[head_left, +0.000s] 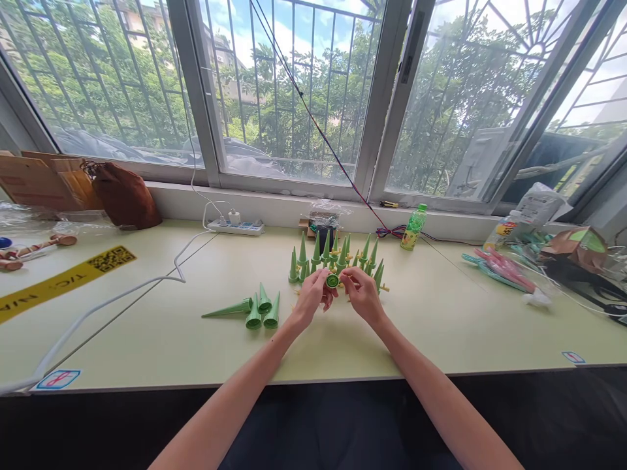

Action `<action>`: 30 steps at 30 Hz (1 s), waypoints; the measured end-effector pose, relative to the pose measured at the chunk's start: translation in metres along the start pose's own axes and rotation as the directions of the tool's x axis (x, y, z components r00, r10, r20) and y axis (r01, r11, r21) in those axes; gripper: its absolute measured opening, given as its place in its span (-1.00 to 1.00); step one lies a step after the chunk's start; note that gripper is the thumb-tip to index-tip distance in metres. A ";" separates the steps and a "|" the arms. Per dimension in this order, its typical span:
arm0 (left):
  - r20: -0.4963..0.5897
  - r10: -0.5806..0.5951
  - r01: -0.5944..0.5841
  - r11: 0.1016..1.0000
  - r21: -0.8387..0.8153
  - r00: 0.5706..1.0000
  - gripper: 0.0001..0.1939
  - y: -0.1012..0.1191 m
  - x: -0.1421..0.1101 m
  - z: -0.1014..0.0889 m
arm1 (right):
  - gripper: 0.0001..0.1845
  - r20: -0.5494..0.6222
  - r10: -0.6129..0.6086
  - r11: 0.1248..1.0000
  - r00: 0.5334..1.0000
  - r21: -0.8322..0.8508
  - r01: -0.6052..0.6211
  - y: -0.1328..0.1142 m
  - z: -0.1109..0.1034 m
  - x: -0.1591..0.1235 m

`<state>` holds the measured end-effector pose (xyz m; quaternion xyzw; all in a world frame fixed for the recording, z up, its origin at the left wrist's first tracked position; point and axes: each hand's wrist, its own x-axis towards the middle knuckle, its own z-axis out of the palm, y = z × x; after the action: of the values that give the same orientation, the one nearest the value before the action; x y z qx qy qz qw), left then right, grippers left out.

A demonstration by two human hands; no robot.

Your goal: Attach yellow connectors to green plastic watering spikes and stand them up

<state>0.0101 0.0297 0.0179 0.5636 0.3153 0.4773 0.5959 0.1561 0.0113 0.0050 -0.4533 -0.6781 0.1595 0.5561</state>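
My left hand [313,292] is closed around a green plastic watering spike [332,281], its round open end turned up towards me. Close against the right side of that end, my right hand [361,292] has its fingers pinched together; whatever they hold is too small to make out. Behind both hands, several green spikes [293,267] stand point up in a group, some with small yellow valves [385,288] sticking out sideways. To the left of my left hand is a loose cluster of green spikes [253,318], one lying on its side and the others tilted with open ends towards me.
Along the back of the pale table [161,339] are a power strip [238,227], a small open box [321,225] and a green-labelled bottle [414,227]. A white cable [117,297] crosses the left side. Pink and teal items [504,271] and bags [573,251] lie at right.
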 end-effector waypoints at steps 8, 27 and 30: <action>-0.007 0.177 -0.171 0.955 0.241 0.984 -0.66 -0.006 -0.001 -0.002 | -0.66 -0.019 0.012 1.000 1.000 -0.022 -0.013 0.001 0.000 0.000; 0.112 0.345 -0.348 0.767 0.539 0.932 -0.70 -0.016 0.000 -0.005 | -0.67 -0.031 0.055 0.996 0.998 -0.065 -0.057 0.004 0.001 0.001; 0.130 0.380 -0.380 0.717 0.584 0.916 -0.66 -0.018 0.001 -0.006 | -0.67 -0.033 0.053 0.996 0.998 -0.073 -0.055 0.004 0.001 0.001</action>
<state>0.0086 0.0347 -0.0009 0.7750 0.3269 0.4647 0.2766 0.1571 0.0143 0.0025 -0.4942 -0.6622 0.1424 0.5450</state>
